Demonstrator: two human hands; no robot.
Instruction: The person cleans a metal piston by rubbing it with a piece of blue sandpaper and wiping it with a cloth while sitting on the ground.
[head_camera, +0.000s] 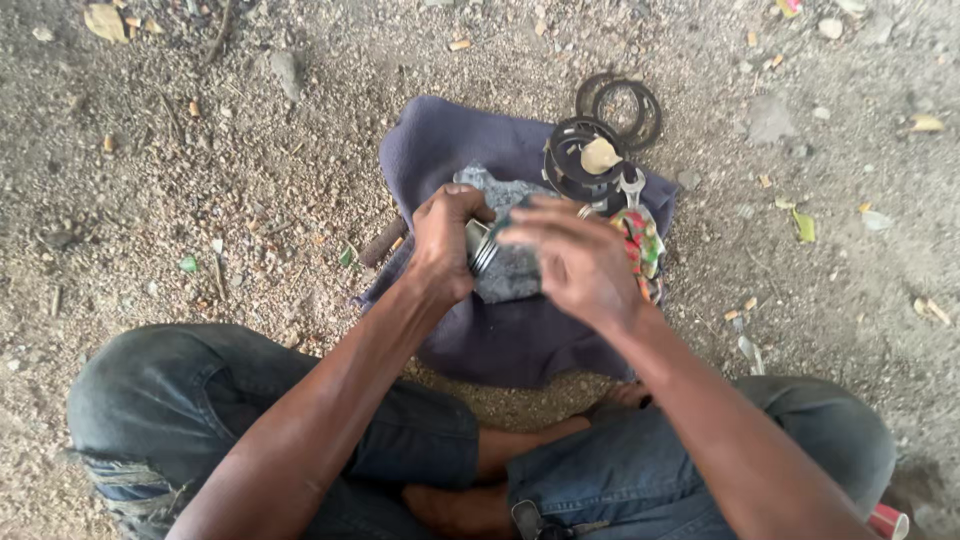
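My left hand (445, 240) grips a round metal part (480, 247) with ridged rings, held above a purple cloth (500, 330) spread on the dirt. My right hand (575, 260) is blurred and rests against the other side of the same part, fingers curled over it; a ring shows on one finger. A grey rag (505, 275) lies under the hands on the cloth. How the right hand grips the part is hidden by the blur.
A stack of dark metal rings (580, 160) with a tan scrap on top sits at the cloth's far corner, more rings (625, 105) on the dirt behind. A wrench (632, 187) and a colourful cloth (643, 245) lie right of my hands. My crossed legs in jeans (180, 400) fill the foreground.
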